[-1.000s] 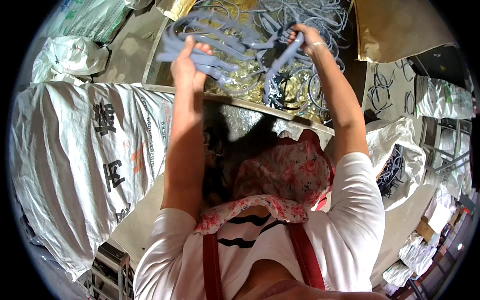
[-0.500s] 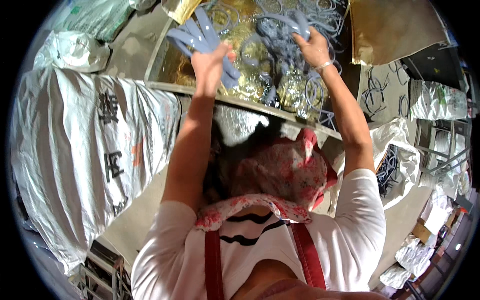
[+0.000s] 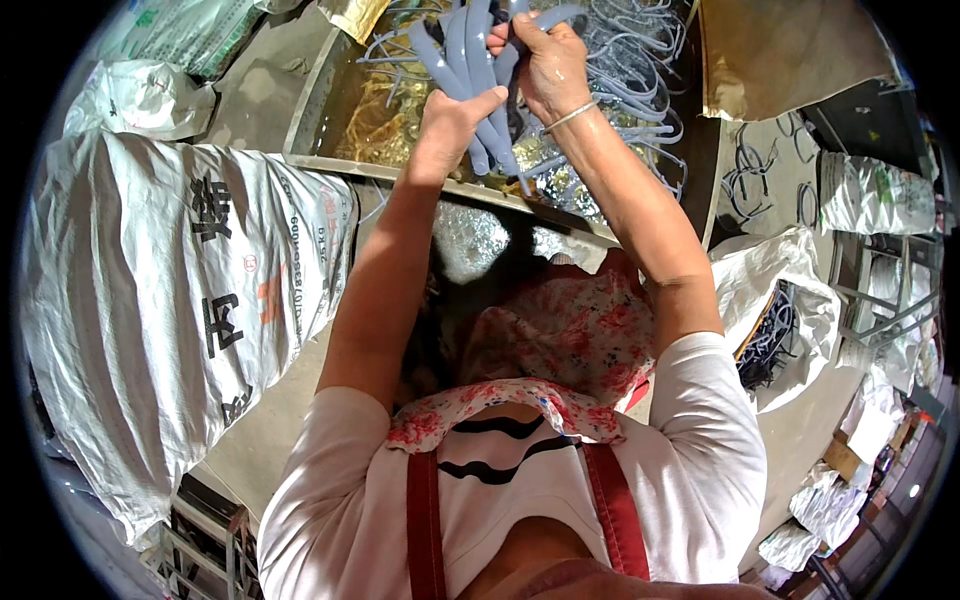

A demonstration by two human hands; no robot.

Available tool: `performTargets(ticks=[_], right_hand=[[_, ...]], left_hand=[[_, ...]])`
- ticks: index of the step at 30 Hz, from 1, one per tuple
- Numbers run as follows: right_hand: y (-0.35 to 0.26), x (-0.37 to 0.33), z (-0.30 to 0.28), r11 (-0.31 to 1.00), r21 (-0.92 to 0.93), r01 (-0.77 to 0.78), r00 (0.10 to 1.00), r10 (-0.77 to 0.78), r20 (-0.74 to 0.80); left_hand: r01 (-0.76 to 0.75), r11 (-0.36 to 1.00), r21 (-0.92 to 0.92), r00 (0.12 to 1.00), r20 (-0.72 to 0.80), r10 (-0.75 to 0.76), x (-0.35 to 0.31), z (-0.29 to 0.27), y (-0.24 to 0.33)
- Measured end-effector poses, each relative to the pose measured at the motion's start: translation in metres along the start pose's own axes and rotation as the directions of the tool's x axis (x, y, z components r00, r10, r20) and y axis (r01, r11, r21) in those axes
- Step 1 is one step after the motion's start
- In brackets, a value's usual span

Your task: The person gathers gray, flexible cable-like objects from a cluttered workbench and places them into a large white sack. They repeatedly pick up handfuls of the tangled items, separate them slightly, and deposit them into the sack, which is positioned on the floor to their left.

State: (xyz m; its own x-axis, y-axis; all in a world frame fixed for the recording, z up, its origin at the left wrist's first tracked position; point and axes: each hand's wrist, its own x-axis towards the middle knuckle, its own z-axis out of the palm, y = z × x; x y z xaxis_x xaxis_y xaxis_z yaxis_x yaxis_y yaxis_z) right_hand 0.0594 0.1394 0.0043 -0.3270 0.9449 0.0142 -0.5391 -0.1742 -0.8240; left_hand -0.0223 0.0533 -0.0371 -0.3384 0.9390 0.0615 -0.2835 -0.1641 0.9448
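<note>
Both of my hands are stretched out over a metal trough (image 3: 330,162) of water. My left hand (image 3: 448,125) and my right hand (image 3: 540,65) together grip a bundle of grey-blue rubber bands (image 3: 470,60), bunched upright between them. Many more grey-blue rings (image 3: 625,75) float or lie in the trough behind my right hand. A thin bracelet sits on my right wrist.
A large white woven sack (image 3: 170,300) lies at the left. Another open white sack (image 3: 790,320) with dark rings inside stands at the right. A brown sheet (image 3: 790,55) lies at the far right, with loose rings (image 3: 750,175) on the ground near it.
My hands have come together from apart. The loose rings that hung spread between them are now gathered into one tight bundle.
</note>
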Motion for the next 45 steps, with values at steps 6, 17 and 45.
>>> performTargets(ticks=[6,17,45], right_hand=[[0.013,0.005,0.001,0.992,0.021,-0.121,0.966,0.113,0.232],[0.023,0.006,-0.013,0.928,-0.33,-0.174,0.874,0.3,0.381],[-0.087,0.037,-0.227,-0.262,-0.965,-0.007,0.969,-0.239,0.058]], left_hand=[[0.22,0.967,-0.13,0.971,-0.069,-0.23,0.002,-0.011,-0.004],[0.175,0.925,-0.336,0.984,0.021,-0.179,0.004,-0.014,0.01],[0.127,0.955,-0.27,0.924,-0.319,-0.213,0.017,-0.075,0.026]])
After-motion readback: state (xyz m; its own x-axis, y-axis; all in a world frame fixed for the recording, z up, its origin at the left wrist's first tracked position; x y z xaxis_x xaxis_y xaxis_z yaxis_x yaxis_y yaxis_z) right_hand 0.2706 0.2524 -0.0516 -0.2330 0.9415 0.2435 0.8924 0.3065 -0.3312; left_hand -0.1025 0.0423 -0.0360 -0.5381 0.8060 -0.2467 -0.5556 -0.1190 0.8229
